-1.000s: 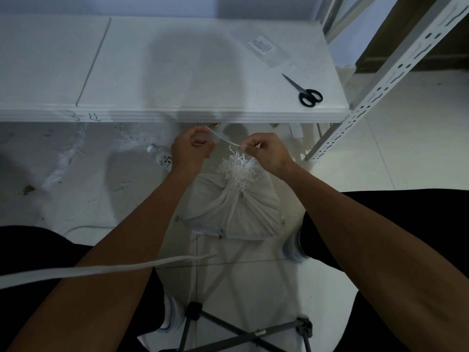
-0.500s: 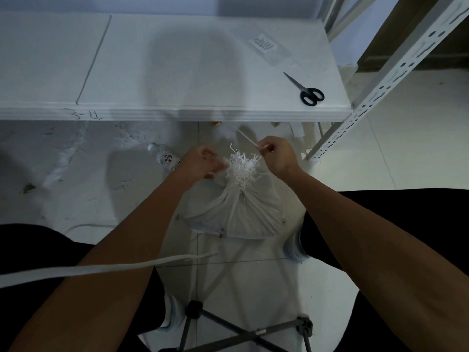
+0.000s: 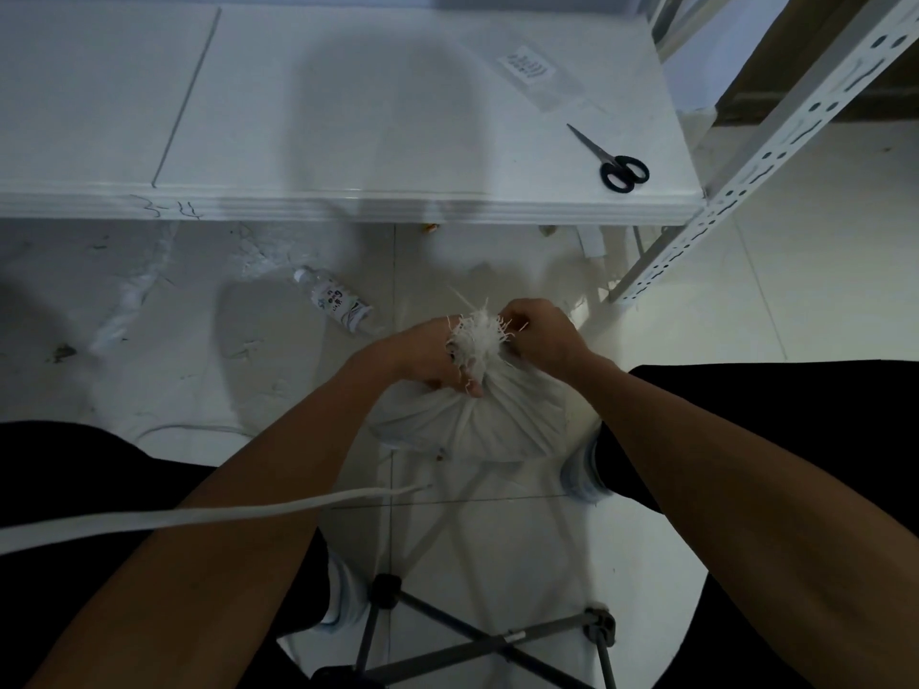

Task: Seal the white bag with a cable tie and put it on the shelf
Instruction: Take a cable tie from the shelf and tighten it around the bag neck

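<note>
The white bag (image 3: 477, 425) sits on the floor between my knees, its mouth gathered into a frayed tuft (image 3: 480, 330). My left hand (image 3: 427, 355) grips the bunched neck from the left, fingers wrapped under the tuft. My right hand (image 3: 539, 335) pinches at the neck from the right. A thin white cable tie tail (image 3: 460, 295) sticks up behind the tuft; the rest of the tie is hidden by my fingers. The white shelf (image 3: 348, 116) runs across the top of the view, above the bag.
Black-handled scissors (image 3: 614, 161) and a clear labelled packet (image 3: 539, 74) lie on the shelf's right end. A plastic bottle (image 3: 340, 300) lies on the floor left of the bag. A perforated shelf upright (image 3: 746, 176) stands at right. A stool frame (image 3: 477, 643) is below.
Both hands have come down and together onto the bag's neck. The cable tie, earlier stretched between the hands above the tuft, is now mostly hidden around the neck.
</note>
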Available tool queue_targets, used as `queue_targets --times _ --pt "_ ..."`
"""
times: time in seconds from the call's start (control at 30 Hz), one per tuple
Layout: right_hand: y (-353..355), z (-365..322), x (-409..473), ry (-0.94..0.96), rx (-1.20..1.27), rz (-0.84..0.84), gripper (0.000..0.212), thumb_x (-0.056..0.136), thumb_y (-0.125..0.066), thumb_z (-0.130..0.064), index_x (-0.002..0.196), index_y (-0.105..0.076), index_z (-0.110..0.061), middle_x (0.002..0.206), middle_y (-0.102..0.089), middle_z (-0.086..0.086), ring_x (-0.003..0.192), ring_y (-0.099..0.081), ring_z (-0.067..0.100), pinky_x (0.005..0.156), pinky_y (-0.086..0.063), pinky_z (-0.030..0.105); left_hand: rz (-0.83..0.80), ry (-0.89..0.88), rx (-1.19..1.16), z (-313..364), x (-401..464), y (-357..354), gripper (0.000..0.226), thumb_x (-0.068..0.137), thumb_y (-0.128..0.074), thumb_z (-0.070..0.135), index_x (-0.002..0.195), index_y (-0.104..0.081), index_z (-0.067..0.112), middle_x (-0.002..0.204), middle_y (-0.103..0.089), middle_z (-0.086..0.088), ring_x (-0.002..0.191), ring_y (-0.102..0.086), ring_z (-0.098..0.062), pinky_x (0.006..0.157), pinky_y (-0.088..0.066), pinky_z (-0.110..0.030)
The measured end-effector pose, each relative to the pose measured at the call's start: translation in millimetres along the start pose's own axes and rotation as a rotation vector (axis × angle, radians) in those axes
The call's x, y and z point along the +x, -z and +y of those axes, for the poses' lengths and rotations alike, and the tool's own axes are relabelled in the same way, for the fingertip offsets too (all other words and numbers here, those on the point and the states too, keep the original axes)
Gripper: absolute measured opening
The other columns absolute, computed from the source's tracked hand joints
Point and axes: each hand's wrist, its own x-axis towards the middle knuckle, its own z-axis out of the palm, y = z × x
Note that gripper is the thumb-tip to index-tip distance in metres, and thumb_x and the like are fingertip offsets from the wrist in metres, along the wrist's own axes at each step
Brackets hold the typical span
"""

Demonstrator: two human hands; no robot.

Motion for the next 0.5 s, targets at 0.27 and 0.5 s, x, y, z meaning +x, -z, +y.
queue_targets --times 0.27,0.5 --pt "5 -11 -3 0.061 0.036 0.044 0.029 0.069 -0.06 0.005 0.088 -0.072 -0.015 0.074 -0.068 -0.002 0.063 -0.06 0.006 0.057 -0.042 0.01 0.223 -0.007 0.045 -15 5 -4 0.059 0.054 -0.091 0.032 0.108 -0.069 0.024 0.098 -0.074 0.008 0.09 -0.069 -0.009 0.084 -0.056 -0.032" --pt "5 -14 -5 0.068 0.029 0.045 0.018 0.07 -0.063 -0.004 0.079 -0.07 -0.017 0.069 -0.065 -0.005 0.06 -0.057 -0.001 0.053 -0.038 0.007 0.226 -0.03 0.055 -18 7 -5 0.054 0.055 -0.091 0.03 0.105 -0.07 0.028 0.094 -0.073 0.01 0.083 -0.065 -0.003 0.077 -0.052 -0.024"
